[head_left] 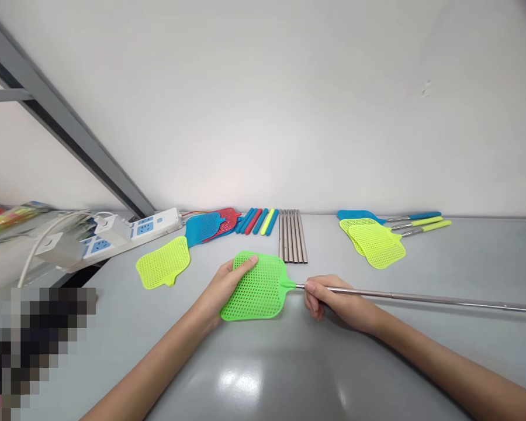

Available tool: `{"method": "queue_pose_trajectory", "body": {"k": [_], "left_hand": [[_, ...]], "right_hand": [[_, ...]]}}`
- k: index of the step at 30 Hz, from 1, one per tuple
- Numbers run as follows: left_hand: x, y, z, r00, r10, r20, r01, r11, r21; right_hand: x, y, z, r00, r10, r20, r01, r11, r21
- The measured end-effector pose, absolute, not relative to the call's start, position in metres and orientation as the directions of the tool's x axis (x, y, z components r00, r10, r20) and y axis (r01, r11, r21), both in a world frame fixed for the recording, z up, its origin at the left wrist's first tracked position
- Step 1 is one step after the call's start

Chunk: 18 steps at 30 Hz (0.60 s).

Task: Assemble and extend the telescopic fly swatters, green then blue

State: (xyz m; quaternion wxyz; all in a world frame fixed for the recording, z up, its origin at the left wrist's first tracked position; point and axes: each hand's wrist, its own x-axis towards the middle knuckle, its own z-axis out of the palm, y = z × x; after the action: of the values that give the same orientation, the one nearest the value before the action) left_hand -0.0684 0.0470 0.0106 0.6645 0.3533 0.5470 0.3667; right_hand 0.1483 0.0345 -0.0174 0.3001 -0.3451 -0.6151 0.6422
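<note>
A bright green fly swatter head (258, 289) sits on the thin end of a long, drawn-out metal telescopic rod (412, 297). My left hand (221, 289) grips the head by its left edge, thumb on top and the other fingers hidden beneath. Close to the neck, my right hand (335, 298) pinches the rod between thumb and fingers. The rod runs off to the right, past the picture's edge, so its far end is hidden. Just behind the green head lies a row of short metal rods (293, 237).
Left of the rods lie coloured handles (258, 222), blue and red swatter heads (204, 228) and a yellow head (164, 263). Assembled fly swatters (377, 240) lie at the right. A power strip (144, 228) with plugs and a cable borders the grey table's (254, 374) left side.
</note>
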Motion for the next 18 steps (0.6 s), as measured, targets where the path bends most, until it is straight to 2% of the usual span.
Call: {"method": "queue_pose_trajectory", "body": {"k": [5, 12, 18], "left_hand": [[-0.0676, 0.0474, 0.0078, 0.113, 0.902, -0.416, -0.088, 0.426, 0.9], [-0.0655, 0.0496, 0.004, -0.028, 0.974, -0.225, 0.035, 0.226, 0.973], [-0.0656, 0.0486, 0.0026, -0.03, 0.986, -0.164, 0.104, 0.167, 0.98]], "right_hand": [[0.1478, 0.0346, -0.0162, -0.576, 0.815, -0.066, 0.032, -0.057, -0.998], [0.1483, 0.0349, -0.0135, -0.568, 0.821, -0.064, 0.05, -0.044, -0.998], [0.1487, 0.0343, -0.0129, -0.566, 0.823, -0.044, 0.028, -0.035, -0.999]]}}
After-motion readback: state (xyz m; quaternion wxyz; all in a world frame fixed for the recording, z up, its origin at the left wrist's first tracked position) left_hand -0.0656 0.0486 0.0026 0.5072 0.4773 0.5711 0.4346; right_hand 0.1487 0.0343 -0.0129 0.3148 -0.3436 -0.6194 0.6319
